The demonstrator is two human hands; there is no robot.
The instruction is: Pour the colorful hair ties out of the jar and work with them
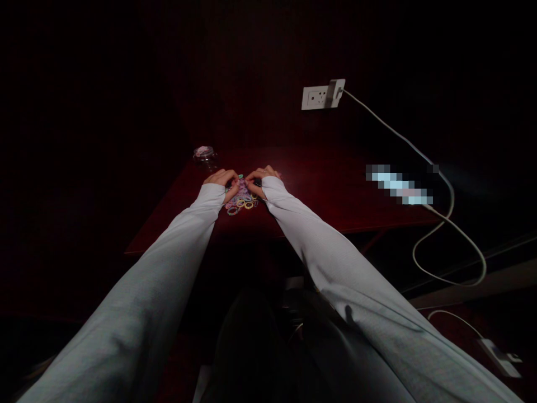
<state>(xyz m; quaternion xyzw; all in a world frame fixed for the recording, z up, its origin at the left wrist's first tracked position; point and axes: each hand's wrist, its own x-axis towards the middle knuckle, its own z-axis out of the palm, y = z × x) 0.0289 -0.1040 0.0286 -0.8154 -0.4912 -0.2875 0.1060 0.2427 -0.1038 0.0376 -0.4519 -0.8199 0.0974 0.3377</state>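
Both my arms in pale long sleeves reach out over a dark red table [319, 196]. My left hand [223, 180] and my right hand [260, 177] are close together, fingers curled down onto a small pile of coloured elastic bands [242, 202]. The bands are pink, yellow, purple and green, and lie on the table just under and in front of my fingers. Each hand looks pinched on bands from the pile, but the fingers are small and dim in this view.
A small glass jar [205, 157] with something pale in it stands at the table's far left corner. A wall socket [315, 98] holds a white charger [336, 91], whose cable [451, 207] loops down right. The room is very dark.
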